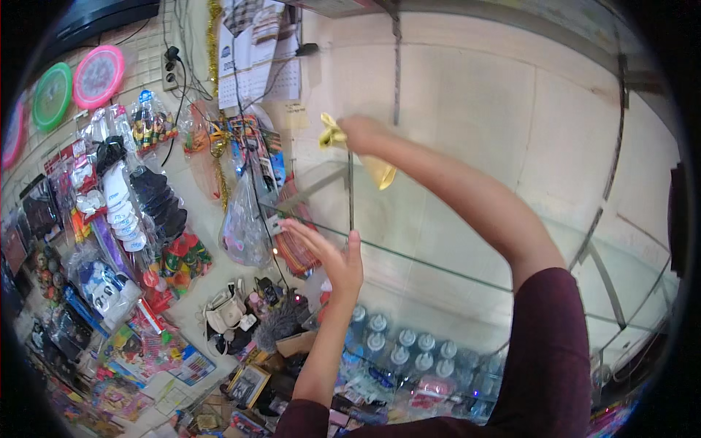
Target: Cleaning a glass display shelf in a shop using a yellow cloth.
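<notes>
Maroon sleeves [548,343] lie nearest. The left hand [339,264] is spread, thumb apart, by the glass shelf [438,266]. Farther, the right hand [365,136] clutches a yellow cloth [382,174] mid-length before the wall [467,80], its long axis slanting, bunched end upper left, loose tail pointing down-right.

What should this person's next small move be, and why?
Probably to lower the yellow cloth onto the glass shelf: the right hand grips the cloth, the shelf shows below it in the picture, and the left hand is open, apparently holding nothing.
</notes>
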{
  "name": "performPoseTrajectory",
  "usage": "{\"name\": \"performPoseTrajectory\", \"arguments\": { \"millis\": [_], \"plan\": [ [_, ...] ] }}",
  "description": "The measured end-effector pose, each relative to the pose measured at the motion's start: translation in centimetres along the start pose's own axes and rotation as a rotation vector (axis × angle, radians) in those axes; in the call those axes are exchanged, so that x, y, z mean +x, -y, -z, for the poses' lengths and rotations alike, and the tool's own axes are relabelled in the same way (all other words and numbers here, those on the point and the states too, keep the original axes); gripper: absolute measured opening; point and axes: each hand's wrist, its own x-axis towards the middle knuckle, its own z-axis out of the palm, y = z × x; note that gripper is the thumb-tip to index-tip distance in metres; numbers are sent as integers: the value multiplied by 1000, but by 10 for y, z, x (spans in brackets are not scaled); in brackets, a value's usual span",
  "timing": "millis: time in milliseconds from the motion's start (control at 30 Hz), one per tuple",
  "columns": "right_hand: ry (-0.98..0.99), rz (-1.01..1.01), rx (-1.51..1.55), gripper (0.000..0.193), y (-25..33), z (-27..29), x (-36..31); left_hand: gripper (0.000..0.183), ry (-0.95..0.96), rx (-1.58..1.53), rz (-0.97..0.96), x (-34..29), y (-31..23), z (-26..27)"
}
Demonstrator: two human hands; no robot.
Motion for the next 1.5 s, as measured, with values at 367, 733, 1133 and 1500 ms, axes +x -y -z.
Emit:
{"name": "performPoseTrajectory", "arguments": {
  "millis": [367, 733, 1133, 1500],
  "plan": [
    [223, 142, -246, 17, 16, -85, 52, 112, 119, -71, 66, 16, 3, 5],
    [244, -54, -46, 23, 20, -89, 60, 120, 229, -125, 150, 17, 7, 12],
    [176, 362, 163, 15, 143, -30, 5, 123, 250, -34, 164, 14, 16, 14],
    [212, 661, 77, 25, 126, -26, 1, 122, 250, -68, 158, 11, 19, 12]
  ]
}}
